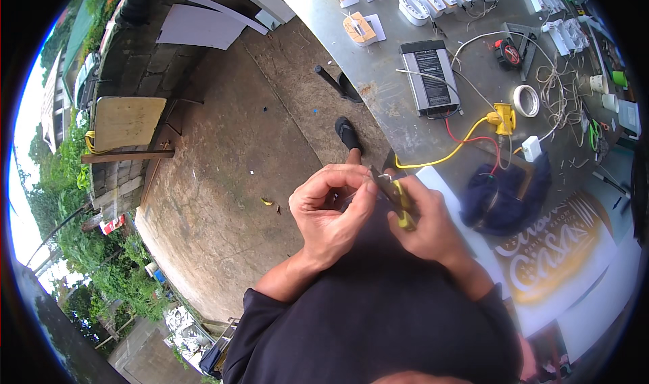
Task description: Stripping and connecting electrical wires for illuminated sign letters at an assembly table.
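Observation:
In front of my chest, my right hand (431,223) grips a pair of pliers (405,216) with yellow-green handles and dark jaws. The jaws point up and to the left, toward my other hand. My left hand (326,213) is closed in a pinch, with thumb and forefinger pressed together right beside the jaws. What those fingertips hold is too small to make out. A tiny pale bit shows at the jaws.
On the metal table (378,59) at right lie a black-and-silver power unit (430,76), a yellow socket (501,119), a tape roll (525,101), dark blue cloth (503,198), tangled wires and several white channel letters (414,9). A lettered sheet (574,262) lies nearer me.

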